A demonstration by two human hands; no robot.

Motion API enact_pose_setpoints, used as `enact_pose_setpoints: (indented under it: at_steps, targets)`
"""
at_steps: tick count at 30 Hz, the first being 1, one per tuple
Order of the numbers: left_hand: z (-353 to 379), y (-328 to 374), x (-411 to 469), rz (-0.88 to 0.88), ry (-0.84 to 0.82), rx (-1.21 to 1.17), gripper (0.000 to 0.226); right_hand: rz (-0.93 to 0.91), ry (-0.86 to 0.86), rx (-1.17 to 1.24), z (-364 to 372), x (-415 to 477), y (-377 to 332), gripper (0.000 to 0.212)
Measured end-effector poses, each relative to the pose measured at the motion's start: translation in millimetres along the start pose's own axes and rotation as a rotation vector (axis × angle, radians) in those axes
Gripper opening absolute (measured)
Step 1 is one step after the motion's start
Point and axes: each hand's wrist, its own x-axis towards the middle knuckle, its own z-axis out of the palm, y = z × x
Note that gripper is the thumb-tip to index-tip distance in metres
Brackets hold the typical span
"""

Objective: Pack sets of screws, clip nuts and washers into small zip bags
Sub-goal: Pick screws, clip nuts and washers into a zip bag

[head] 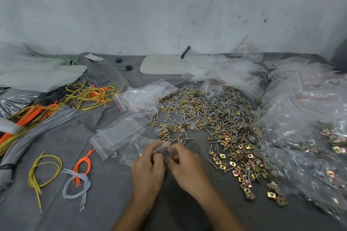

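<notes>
Small zip bag (163, 148) pinched between left hand (148, 171) and right hand (185, 167), both gripping it. Looks thin, limp, slippery; best held at mouth edges. Loose screws (216, 112) just beyond right hand.

Dim, flat, cool light, soft shadows, wide-angle bending at edges, slight blur throughout
</notes>
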Motion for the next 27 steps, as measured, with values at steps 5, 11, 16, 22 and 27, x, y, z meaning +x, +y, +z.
enact_pose_setpoints:
  at_steps: [5,11,16,22,27]
  targets:
    - [-0.9,4.3,-0.3,-0.041,-0.027,0.004,0.045,-0.035,0.056,-0.008,-0.6,-0.1,-1.0,0.017]
    - [-0.4,4.7,1.8,-0.068,-0.014,-0.033,0.044,-0.203,0.232,-0.307,-20.6,-11.2,27.3,0.017]
    - [1.1,2.5,0.8,-0.067,-0.02,-0.033,0.041,-0.198,0.137,-0.376,-26.6,-13.3,41.6,0.016]
    - [2.3,-1.6,1.7,-0.071,-0.021,-0.02,0.041,-0.189,0.116,-0.355,-32.1,-6.4,44.2,0.012]
    - [3.0,-2.8,2.3,-0.07,-0.035,-0.006,0.042,-0.197,0.12,-0.396,-42.0,9.2,41.0,0.01]
